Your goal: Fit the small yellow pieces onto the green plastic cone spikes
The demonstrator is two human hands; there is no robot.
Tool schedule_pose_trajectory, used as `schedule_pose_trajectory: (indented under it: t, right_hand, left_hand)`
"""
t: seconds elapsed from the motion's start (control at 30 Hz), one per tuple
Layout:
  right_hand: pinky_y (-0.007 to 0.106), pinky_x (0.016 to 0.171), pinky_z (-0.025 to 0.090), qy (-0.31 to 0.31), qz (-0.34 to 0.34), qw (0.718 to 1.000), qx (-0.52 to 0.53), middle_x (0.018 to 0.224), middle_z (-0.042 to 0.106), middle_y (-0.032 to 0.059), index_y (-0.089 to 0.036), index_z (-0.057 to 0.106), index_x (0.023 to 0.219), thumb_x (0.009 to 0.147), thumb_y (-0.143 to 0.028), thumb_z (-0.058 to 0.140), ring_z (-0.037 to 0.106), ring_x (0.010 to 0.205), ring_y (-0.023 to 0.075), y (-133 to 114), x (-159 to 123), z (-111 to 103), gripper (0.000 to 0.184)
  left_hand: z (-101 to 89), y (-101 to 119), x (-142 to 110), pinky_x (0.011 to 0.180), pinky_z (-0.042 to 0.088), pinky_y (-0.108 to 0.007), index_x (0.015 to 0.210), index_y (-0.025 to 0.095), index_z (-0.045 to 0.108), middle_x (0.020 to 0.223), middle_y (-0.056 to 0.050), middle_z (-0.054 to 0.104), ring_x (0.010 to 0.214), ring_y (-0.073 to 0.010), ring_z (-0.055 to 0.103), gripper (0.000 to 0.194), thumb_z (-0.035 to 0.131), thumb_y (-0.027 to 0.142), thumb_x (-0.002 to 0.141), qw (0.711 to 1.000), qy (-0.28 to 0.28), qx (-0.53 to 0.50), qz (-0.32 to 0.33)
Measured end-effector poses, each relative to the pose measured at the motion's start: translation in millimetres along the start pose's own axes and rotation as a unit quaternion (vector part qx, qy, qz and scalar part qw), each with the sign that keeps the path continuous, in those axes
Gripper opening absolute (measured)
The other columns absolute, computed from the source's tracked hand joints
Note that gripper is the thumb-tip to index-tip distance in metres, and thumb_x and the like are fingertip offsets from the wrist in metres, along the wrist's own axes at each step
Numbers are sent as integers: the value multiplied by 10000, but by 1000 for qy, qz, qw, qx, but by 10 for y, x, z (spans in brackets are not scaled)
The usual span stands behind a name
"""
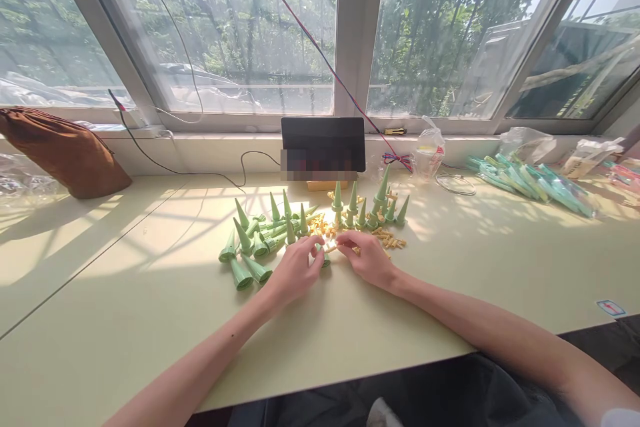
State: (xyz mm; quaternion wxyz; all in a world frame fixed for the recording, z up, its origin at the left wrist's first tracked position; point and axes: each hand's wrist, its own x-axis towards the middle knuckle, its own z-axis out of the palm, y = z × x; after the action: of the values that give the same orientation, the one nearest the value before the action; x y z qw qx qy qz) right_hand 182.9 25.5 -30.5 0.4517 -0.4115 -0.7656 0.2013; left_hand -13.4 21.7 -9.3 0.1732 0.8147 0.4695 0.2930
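Observation:
My left hand point(299, 264) is curled at the middle of the table, its fingers closed around a green plastic cone point(326, 259), mostly hidden behind the thumb. Just to the right, the fingertips of my right hand point(369, 259) pinch a small yellow peg-like piece point(331, 249), close to that cone. Between and beyond both hands lies a pile of small yellow pieces point(330, 225). Several green cones point(242, 277) lie or stand left of my left hand. Behind my right hand, more upright green cones point(382, 190) stand, some with yellow pieces stuck on their sides.
A dark tablet point(323, 140) leans on a small wooden stand point(326, 185) by the window. At the left stands a brown drawstring bag point(65, 153). Bags of teal items point(535, 180), a clear plastic bag point(430, 150) and a coiled white cable point(456, 185) lie at the right.

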Motion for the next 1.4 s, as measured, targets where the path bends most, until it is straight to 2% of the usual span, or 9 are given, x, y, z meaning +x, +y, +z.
schedule_pose_trajectory:
  t: [0.17, 0.47, 0.6, 0.73, 0.9, 0.97, 1.07, 1.13, 1.4]
  right_hand:
    - [304, 767, 531, 7, 27, 999, 32, 896, 704, 40, -188, 640, 933, 880, -180, 558, 664, 825, 172, -27, 5, 0, 98]
    - [326, 801, 550, 8, 26, 997, 68, 890, 706, 33, -192, 650, 945, 884, -215, 563, 673, 831, 171, -18, 2, 9, 109]
    - [323, 797, 554, 11, 24, 997, 75, 896, 704, 32, -192, 649, 953, 887, -235, 573, 671, 834, 168, -22, 0, 7, 110]
    - [318, 776, 563, 10, 22, 996, 87, 904, 705, 36, -197, 655, 966, 876, -257, 610, 676, 838, 173, -35, 1, 18, 117]
    - [317, 771, 575, 8, 18, 996, 93, 913, 708, 38, -192, 666, 969, 862, -250, 638, 679, 831, 169, -45, 3, 29, 125]
    - [323, 777, 577, 6, 18, 996, 91, 916, 710, 38, -193, 668, 979, 859, -248, 642, 680, 827, 169, -47, -3, 31, 134]
    - [319, 776, 574, -3, 13, 996, 90, 898, 710, 27, -200, 672, 990, 864, -243, 636, 678, 815, 164, -49, -13, 32, 138]
    - [310, 778, 570, -9, 9, 996, 92, 897, 708, 23, -202, 673, 997, 865, -233, 634, 675, 815, 159, -52, -16, 30, 141]
    - [306, 796, 574, -17, 10, 994, 110, 914, 702, 32, -188, 677, 995, 858, -241, 650, 672, 826, 159, -61, -18, 22, 149]
  left_hand:
    - [4, 4, 0, 606, 446, -281, 1044, 217, 591, 832, -20, 651, 560, -144, 545, 241, 420, 350, 937, 1000, -13, 0, -3]
    - [-25, 53, -15, 538, 423, -263, 1105, 216, 560, 877, -21, 681, 439, -101, 472, 256, 440, 355, 926, 999, -20, -45, -21]
    - [-24, 57, -21, 536, 434, -263, 1144, 223, 522, 980, -31, 656, 412, -69, 426, 270, 452, 352, 918, 997, -16, -64, -29]
    - [-12, 39, -14, 580, 476, -279, 1194, 230, 469, 1046, -51, 618, 433, -58, 459, 321, 499, 340, 894, 995, -5, -88, -40]
    - [-8, 37, -5, 544, 460, -259, 1270, 227, 394, 1031, -53, 585, 451, -55, 456, 410, 510, 309, 885, 993, 8, -111, -45]
    - [-6, 40, -5, 523, 442, -248, 1273, 223, 401, 935, -25, 588, 451, -63, 442, 409, 507, 309, 888, 992, -3, -113, -49]
    - [5, 34, -9, 508, 419, -240, 1183, 210, 487, 689, 38, 534, 460, -94, 435, 301, 483, 315, 901, 992, -31, -117, -44]
    - [15, 25, -11, 511, 416, -240, 1078, 206, 536, 617, 53, 497, 468, -103, 435, 215, 475, 314, 903, 991, -39, -120, -36]
    - [-2, 50, -10, 470, 358, -214, 900, 184, 556, 772, 15, 574, 466, -63, 364, 166, 510, 343, 888, 988, -39, -148, -30]
